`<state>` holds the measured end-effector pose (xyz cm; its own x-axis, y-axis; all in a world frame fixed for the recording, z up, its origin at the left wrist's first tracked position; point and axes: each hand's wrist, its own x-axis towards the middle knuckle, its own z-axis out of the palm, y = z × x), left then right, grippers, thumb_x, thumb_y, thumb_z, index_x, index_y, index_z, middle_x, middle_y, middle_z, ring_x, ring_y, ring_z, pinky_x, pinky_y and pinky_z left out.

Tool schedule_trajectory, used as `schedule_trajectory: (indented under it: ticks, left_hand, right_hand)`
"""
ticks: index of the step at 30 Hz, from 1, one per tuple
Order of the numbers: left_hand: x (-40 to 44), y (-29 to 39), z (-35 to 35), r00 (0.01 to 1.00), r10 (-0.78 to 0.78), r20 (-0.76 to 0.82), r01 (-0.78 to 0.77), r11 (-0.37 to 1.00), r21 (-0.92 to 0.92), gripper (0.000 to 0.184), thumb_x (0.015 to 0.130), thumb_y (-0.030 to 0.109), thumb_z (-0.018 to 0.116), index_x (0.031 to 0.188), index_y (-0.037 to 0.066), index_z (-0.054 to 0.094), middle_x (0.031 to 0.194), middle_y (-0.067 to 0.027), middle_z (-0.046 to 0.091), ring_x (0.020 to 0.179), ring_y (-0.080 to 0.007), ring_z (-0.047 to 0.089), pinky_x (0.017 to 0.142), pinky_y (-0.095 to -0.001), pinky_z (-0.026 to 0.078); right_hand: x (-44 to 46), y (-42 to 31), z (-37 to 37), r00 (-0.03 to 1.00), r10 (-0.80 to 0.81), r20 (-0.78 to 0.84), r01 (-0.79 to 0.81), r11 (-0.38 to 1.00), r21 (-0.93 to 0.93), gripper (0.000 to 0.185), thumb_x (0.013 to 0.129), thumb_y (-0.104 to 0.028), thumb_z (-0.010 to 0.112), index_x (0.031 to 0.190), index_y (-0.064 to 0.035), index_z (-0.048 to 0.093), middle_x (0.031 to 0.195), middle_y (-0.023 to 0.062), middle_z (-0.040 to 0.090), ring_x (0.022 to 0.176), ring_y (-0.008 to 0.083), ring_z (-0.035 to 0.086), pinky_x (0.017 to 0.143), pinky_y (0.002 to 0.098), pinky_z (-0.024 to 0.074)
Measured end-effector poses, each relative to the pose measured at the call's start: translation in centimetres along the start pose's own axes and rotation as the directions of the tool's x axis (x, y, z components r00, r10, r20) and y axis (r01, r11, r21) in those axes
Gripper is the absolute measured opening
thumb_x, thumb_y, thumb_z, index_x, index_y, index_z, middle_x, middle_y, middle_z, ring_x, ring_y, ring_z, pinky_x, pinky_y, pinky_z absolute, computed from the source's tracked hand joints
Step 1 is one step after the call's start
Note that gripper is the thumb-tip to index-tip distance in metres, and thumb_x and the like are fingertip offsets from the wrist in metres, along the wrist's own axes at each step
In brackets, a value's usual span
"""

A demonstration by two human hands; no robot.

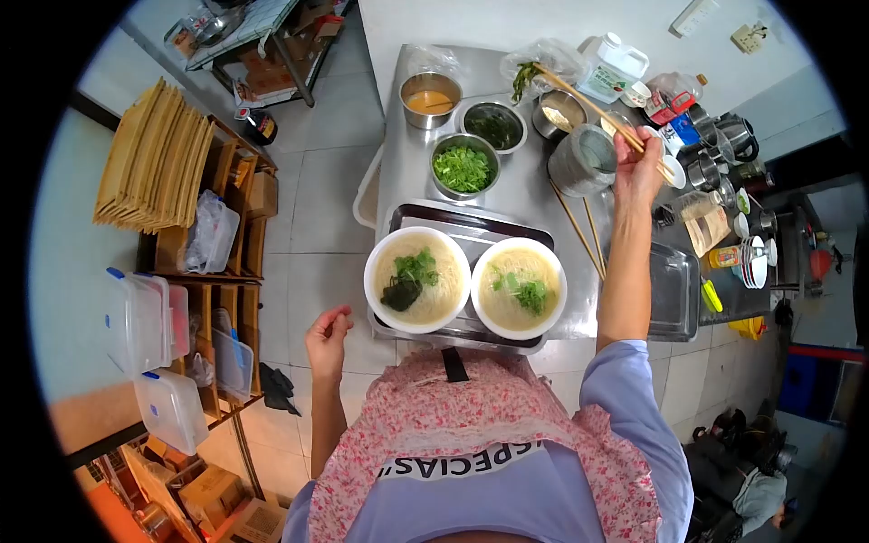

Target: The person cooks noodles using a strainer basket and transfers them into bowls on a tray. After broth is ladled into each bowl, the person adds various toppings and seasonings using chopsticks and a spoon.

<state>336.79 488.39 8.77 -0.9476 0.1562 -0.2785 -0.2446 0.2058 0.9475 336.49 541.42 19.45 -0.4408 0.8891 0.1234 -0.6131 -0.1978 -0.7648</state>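
My right hand [639,172] grips a pair of long chopsticks [579,95], and dark green leaves [523,80] are at their far tips, over the back of the steel table. My left hand [329,337] hangs beside the table's left front edge, its fingers curled together; whether anything is between them is too small to tell. Two white bowls of noodles in pale broth stand on a steel tray [434,214]. The left bowl [372,281] holds green herbs and a dark leafy clump; the right bowl [558,290] holds green herbs only.
Behind the bowls are a steel bowl of chopped greens [462,169], a bowl of dark liquid [493,125] and a pot of orange sauce [428,100]. A grey container [579,161] stands near my right hand. Wooden shelves [222,217] are at left; a person [756,489] is at lower right.
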Motion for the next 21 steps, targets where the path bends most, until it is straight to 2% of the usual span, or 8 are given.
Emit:
schedule_trajectory:
  ticks: [3, 8, 11, 12, 15, 18, 19, 21]
  left_hand:
    - [0.0, 0.1, -0.4, 1.000, 0.004, 0.014, -0.004, 1.000, 0.016, 0.019, 0.088, 0.011, 0.054, 0.101, 0.001, 0.063, 0.089, -0.0020, 0.063, 0.073, -0.0083, 0.055, 0.068, -0.0214, 0.045]
    - [-0.5, 0.3, -1.2, 0.997, 0.019, 0.069, -0.017, 0.999, -0.031, 0.020, 0.089, 0.012, 0.054, 0.103, 0.001, 0.062, 0.092, -0.0030, 0.063, 0.074, -0.0086, 0.056, 0.068, -0.0213, 0.044]
    - [-1.0, 0.4, -1.8, 0.995, 0.000, 0.099, -0.004, 0.999, 0.040, 0.020, 0.089, 0.012, 0.053, 0.104, 0.002, 0.062, 0.098, -0.0037, 0.063, 0.076, -0.0093, 0.057, 0.068, -0.0217, 0.043]
    - [-1.1, 0.1, -2.1, 0.995, 0.007, 0.098, -0.009, 1.000, 0.023, 0.020, 0.089, 0.012, 0.053, 0.104, 0.002, 0.062, 0.097, -0.0036, 0.063, 0.076, -0.0089, 0.057, 0.068, -0.0215, 0.043]
    - [-1.5, -0.9, -2.8, 0.995, 0.022, 0.101, -0.021, 1.000, -0.008, 0.020, 0.089, 0.012, 0.054, 0.104, 0.001, 0.062, 0.093, -0.0033, 0.063, 0.075, -0.0084, 0.056, 0.069, -0.0213, 0.045]
    - [-2.0, -1.2, -3.4, 0.993, 0.029, 0.116, -0.030, 1.000, 0.007, 0.020, 0.088, 0.011, 0.054, 0.104, 0.001, 0.062, 0.094, -0.0036, 0.063, 0.075, -0.0088, 0.056, 0.069, -0.0220, 0.045]
    - [-2.1, -1.1, -3.5, 0.993, 0.029, 0.118, -0.032, 0.999, 0.018, 0.020, 0.088, 0.011, 0.054, 0.104, 0.001, 0.062, 0.094, -0.0037, 0.063, 0.076, -0.0090, 0.056, 0.069, -0.0222, 0.045]
    - [-2.3, -1.0, -3.8, 0.992, 0.033, 0.118, -0.037, 0.999, 0.033, 0.020, 0.088, 0.010, 0.055, 0.104, 0.001, 0.062, 0.094, -0.0039, 0.063, 0.076, -0.0093, 0.056, 0.070, -0.0227, 0.045]
  right_hand:
    - [-0.9, -3.1, -0.2, 0.997, -0.026, 0.072, 0.019, 0.995, 0.096, 0.028, 0.095, -0.023, 0.040, 0.092, 0.0024, 0.052, 0.091, 0.0140, 0.060, 0.085, 0.0276, 0.062, 0.072, 0.0366, 0.0573]
    - [-5.8, -9.7, -1.5, 0.997, -0.005, 0.081, -0.002, 0.996, 0.087, 0.030, 0.092, -0.026, 0.049, 0.094, 0.0038, 0.056, 0.093, 0.0173, 0.061, 0.089, 0.0277, 0.061, 0.079, 0.0356, 0.0550]
    - [-9.6, -12.7, -3.4, 0.987, 0.088, 0.137, -0.093, 0.995, 0.029, 0.029, 0.092, -0.025, 0.047, 0.094, 0.0024, 0.056, 0.093, 0.0162, 0.061, 0.089, 0.0259, 0.062, 0.077, 0.0343, 0.0559]
    - [-10.5, -13.0, -4.6, 0.976, 0.095, 0.196, -0.095, 0.995, -0.008, 0.029, 0.094, -0.025, 0.045, 0.095, 0.0021, 0.056, 0.092, 0.0149, 0.062, 0.087, 0.0246, 0.063, 0.073, 0.0326, 0.0572]
    - [-15.0, -13.2, -5.5, 0.984, 0.132, 0.123, -0.093, 0.956, -0.278, 0.031, 0.094, -0.027, 0.045, 0.095, 0.0021, 0.055, 0.090, 0.0129, 0.062, 0.080, 0.0218, 0.064, 0.067, 0.0303, 0.0573]
    - [-19.6, -11.2, -4.5, 0.975, 0.142, 0.171, -0.015, 0.810, -0.586, 0.034, 0.091, -0.030, 0.050, 0.099, 0.0024, 0.055, 0.086, 0.0131, 0.063, 0.071, 0.0164, 0.063, 0.061, 0.0263, 0.0549]
    - [-20.7, -10.7, -3.9, 0.957, 0.243, 0.161, -0.071, 0.732, -0.678, 0.034, 0.091, -0.029, 0.050, 0.101, 0.0027, 0.056, 0.086, 0.0132, 0.062, 0.071, 0.0158, 0.062, 0.061, 0.0262, 0.0545]
    - [-22.1, -10.6, -3.2, 0.945, 0.225, 0.238, 0.011, 0.705, -0.709, 0.034, 0.092, -0.029, 0.050, 0.103, 0.0025, 0.057, 0.086, 0.0125, 0.062, 0.071, 0.0152, 0.061, 0.060, 0.0262, 0.0538]
